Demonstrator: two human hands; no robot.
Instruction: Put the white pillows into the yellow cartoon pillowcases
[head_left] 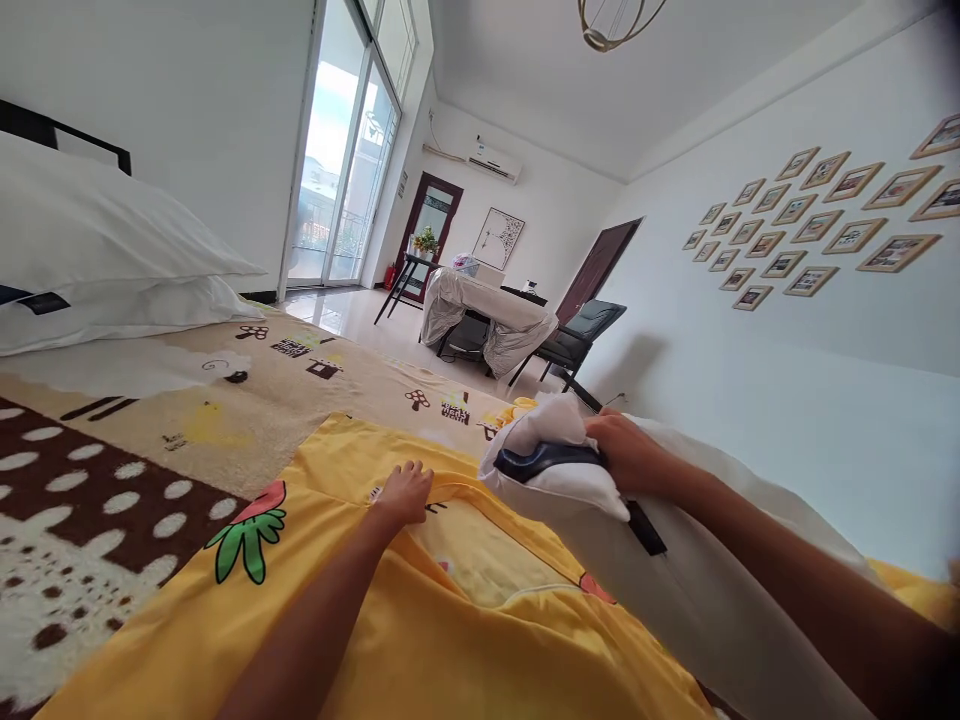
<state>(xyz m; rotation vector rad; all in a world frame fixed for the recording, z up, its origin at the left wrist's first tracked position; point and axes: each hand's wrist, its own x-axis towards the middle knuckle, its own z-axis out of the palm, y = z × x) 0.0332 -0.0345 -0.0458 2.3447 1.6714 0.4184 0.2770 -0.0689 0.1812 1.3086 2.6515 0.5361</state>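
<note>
A yellow pillowcase (pixel 315 580) with strawberry prints lies spread on the bed, its mouth partly open and a pale inner side showing. My left hand (pixel 405 495) is closed on the edge of that mouth. To the right, my right hand (pixel 630 455) grips a white pillow (pixel 622 560) near one end, where the fabric is bunched. Dark blue trim and a black tag show on this pillow, and its end hangs over the right side of the pillowcase. My right fingertips are mostly hidden behind the pillow.
A patterned blanket (pixel 262 400) covers the bed. White pillows (pixel 112 230) are stacked at the left. Beyond the bed stand a covered table (pixel 487 300), a black chair (pixel 577 335) and a glass sliding door (pixel 337 170). Picture frames (pixel 817 225) hang on the right wall.
</note>
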